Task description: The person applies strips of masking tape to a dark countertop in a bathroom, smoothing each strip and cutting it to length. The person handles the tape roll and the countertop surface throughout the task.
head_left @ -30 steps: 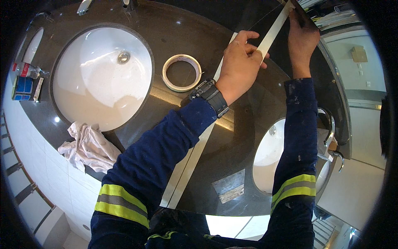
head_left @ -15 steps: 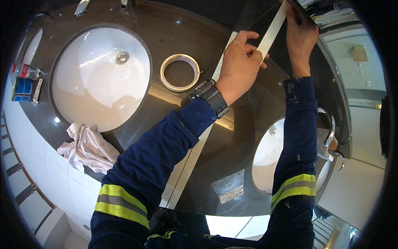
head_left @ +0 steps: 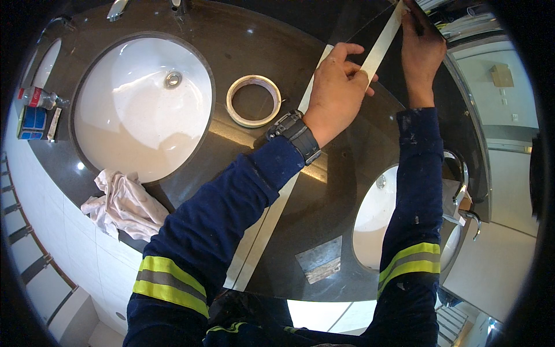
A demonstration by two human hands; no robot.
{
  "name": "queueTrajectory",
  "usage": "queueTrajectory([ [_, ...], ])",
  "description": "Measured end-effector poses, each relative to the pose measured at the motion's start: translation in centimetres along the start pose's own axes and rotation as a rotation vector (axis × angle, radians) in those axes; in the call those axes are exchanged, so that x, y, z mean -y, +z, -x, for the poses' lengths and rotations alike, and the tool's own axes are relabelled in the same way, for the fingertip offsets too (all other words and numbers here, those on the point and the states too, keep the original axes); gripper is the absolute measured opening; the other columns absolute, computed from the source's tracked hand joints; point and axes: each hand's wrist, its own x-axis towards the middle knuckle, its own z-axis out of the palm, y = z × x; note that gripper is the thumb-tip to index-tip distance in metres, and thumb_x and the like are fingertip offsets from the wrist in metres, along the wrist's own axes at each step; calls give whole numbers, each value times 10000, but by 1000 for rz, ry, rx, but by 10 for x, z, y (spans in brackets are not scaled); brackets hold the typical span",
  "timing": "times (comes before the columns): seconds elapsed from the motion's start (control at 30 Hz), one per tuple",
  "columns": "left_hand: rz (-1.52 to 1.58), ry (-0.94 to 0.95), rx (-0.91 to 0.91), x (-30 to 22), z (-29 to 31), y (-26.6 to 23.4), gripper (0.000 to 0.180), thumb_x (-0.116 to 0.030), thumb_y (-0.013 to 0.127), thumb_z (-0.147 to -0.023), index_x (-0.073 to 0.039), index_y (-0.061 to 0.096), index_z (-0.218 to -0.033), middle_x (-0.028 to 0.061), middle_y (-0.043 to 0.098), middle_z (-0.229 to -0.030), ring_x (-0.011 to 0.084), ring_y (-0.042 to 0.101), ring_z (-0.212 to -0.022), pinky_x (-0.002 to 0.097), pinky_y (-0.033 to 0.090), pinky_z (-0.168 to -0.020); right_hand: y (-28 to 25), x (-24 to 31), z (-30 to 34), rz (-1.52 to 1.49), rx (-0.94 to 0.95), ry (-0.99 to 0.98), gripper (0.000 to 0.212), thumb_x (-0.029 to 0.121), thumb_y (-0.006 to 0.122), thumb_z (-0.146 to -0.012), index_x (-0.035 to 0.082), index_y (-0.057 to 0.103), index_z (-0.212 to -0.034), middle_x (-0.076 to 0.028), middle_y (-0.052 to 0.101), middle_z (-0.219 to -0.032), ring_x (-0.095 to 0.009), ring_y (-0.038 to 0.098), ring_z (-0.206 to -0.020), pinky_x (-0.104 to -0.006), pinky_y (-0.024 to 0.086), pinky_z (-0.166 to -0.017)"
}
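Dark, glossy countertop [head_left: 324,202] fills most of the head camera's view, curving at its edges through the fisheye, with a large white basin [head_left: 141,110] on the left and another white basin [head_left: 371,222] partly behind the right sleeve [head_left: 419,179]. Above the middle, a pale strip [head_left: 384,47] is stretched slantwise, its long axis running from the left hand at the lower left to the right hand at the upper right, so the far end points toward the top right corner. The right hand [head_left: 424,61] grasps that upper end between thumb and fingers. The left hand [head_left: 336,95] meets the lower end, forefinger reaching out and the other fingers bent about the strip (how firmly they grip it, I cannot tell). Beneath the left wrist, which wears a black watch [head_left: 293,136], two pale bands [head_left: 257,246] lie side by side with a thin dark line between them; they point the same general way, from the counter's near edge up and rightward. Whether the strip joins one of them is hidden by the hand. A roll of tape [head_left: 229,103] lies flat between the left basin and the watch, a crumpled pinkish cloth [head_left: 128,205] rests by that basin, and a grey rectangular piece [head_left: 321,260] lies near the right basin
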Motion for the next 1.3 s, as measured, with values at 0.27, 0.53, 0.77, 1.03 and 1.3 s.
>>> queueTrajectory([
  [0.27, 22, -3, 5, 1, 0, 0, 399, -30, 549, -1007, -14, 481, -1400, 146, 786, -1022, 160, 751, -834, 261, 561, -702, -2, 6, 1, 12, 51, 35, 253, 123, 682, -974, 9, 740, -1193, -193, 676, -817, -195, 518, -674, -379, 460, -641],
  [0.53, -13, 10, -3, 1, 0, -2, 402, -39, 557, -1012, -12, 485, -1406, 148, 785, -1024, 159, 750, -835, 268, 565, -710, 1, 9, 1, 159, 44, -91, 257, 147, 678, -998, 36, 741, -1221, -185, 660, -845, -242, 493, -675, -389, 453, -647],
  [0.77, -9, -6, -7, -3, 2, -1, 405, -44, 557, -1011, 0, 483, -1406, 148, 786, -1034, 160, 751, -840, 270, 562, -704, -1, 8, 1, 72, 54, 14, 233, 157, 681, -998, -15, 733, -1145, -200, 703, -908, -279, 576, -724, -396, 490, -701],
  [1.03, 4, -15, -8, 7, 4, -1, 400, -32, 538, -1007, 5, 481, -1401, 148, 786, -1043, 158, 749, -826, 250, 556, -685, 0, 11, 0, 0, 34, -79, 220, 153, 685, -992, -56, 723, -1049, -192, 722, -872, -277, 643, -724, -401, 500, -690],
  [1.3, 49, -33, -40, 7, 3, 1, 406, 11, 536, -953, 47, 497, -1356, 164, 783, -949, 181, 752, -766, 287, 581, -744, 1, 12, 1, 65, 62, -7, 211, 151, 692, -983, -11, 752, -1103, -195, 729, -894, -296, 666, -750, -407, 515, -706],
])
